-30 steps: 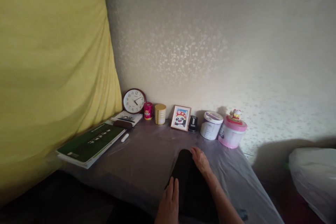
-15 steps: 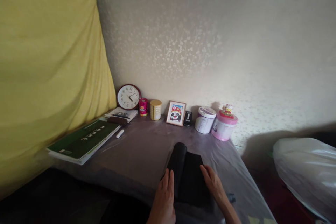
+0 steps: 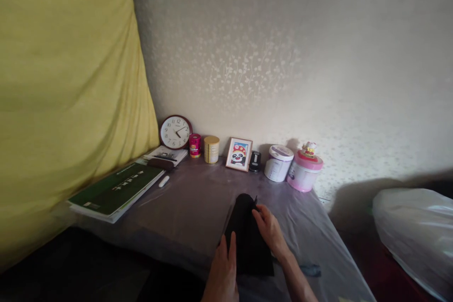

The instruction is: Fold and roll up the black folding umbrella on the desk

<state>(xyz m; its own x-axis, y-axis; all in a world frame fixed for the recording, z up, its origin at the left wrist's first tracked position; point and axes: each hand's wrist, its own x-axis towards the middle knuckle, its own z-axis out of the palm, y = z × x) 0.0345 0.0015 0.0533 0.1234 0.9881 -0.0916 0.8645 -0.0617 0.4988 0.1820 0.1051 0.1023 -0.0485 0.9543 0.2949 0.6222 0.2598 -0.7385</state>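
Observation:
A black folded cloth (image 3: pixel 252 250) lies near the front of the table, with a rounded, rolled part along its left side. My left hand (image 3: pixel 222 264) grips the rolled part's left edge, its thumb and fingers lying along it. At the upper right, my right hand (image 3: pixel 268 226) pinches the cloth's flap and holds it raised against the roll. Whatever may be inside the roll is hidden. A small dark blue strip (image 3: pixel 311 270) lies on the table beside my right forearm.
Along the wall stand a clock (image 3: pixel 176 131), a pink tin (image 3: pixel 194 145), a yellow-lidded can (image 3: pixel 211 150), a panda picture frame (image 3: pixel 239 154), a small black object (image 3: pixel 255 161) and two tubs (image 3: pixel 279 165). A green book (image 3: pixel 116 188) lies left; a plastic-covered bundle (image 3: pixel 417 231) sits right.
My right hand has moved up and left, lifting the flap's right edge toward the roll. My left hand stays at the roll's left side. More of the blue strip shows.

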